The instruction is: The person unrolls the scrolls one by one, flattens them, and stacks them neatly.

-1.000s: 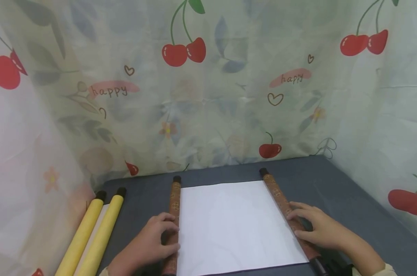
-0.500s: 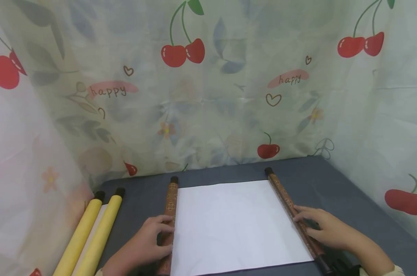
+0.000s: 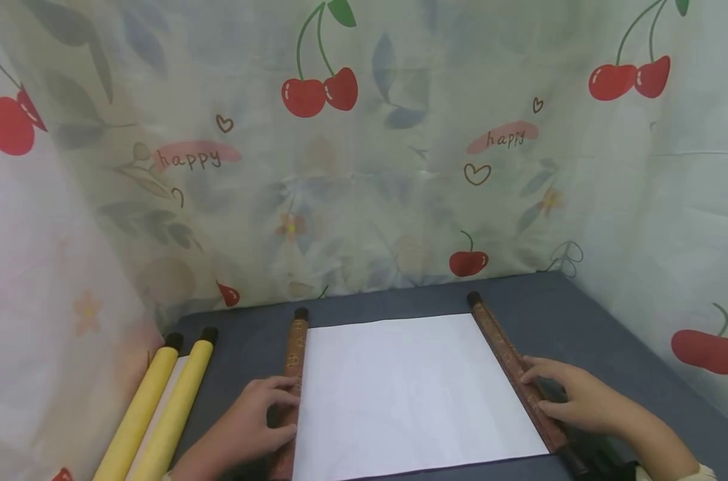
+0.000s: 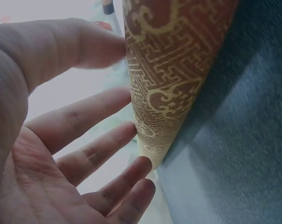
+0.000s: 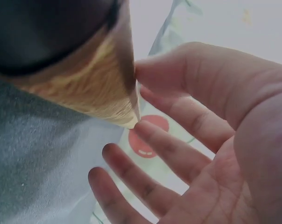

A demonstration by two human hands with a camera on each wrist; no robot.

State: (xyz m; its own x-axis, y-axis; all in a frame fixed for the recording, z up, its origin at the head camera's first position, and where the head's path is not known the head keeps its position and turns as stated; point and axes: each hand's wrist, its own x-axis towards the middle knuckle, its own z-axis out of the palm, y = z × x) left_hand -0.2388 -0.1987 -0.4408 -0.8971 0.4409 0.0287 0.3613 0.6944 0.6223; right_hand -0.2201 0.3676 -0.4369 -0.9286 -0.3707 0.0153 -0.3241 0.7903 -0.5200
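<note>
Left hand [image 3: 258, 417], right hand [image 3: 583, 399] loosely spread, touching brown rollers [image 3: 297, 347]; pressure unclear | likely spreading sheet [image 3: 412, 394] between them | next needs even tension

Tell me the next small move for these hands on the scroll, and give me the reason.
I'd probably have the right hand roll the right brown roller slightly outward, while the left hand steadies the left brown roller. Each hand touches its own roller, the white sheet lies spread between them, and dark table shows farther right, so there seems to be room.
</note>
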